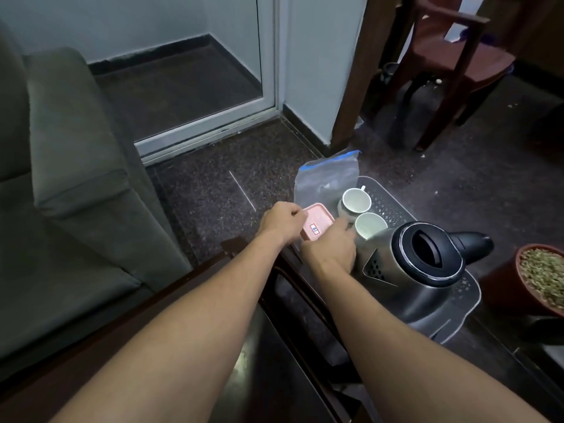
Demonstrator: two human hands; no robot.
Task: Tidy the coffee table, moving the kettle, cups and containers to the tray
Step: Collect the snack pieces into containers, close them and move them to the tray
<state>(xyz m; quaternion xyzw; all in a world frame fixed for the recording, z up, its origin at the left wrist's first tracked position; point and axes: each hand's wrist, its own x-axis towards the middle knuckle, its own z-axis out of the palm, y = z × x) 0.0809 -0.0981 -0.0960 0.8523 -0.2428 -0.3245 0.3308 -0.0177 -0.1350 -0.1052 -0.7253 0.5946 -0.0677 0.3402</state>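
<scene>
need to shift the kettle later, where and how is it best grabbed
Probably by the black handle, which sticks out from the far right side of the steel kettle, away from the two white cups. The kettle stands upright on the grey tray, so the right hand, now on the pink container, could reach over from above and right without disturbing the cups.
</scene>
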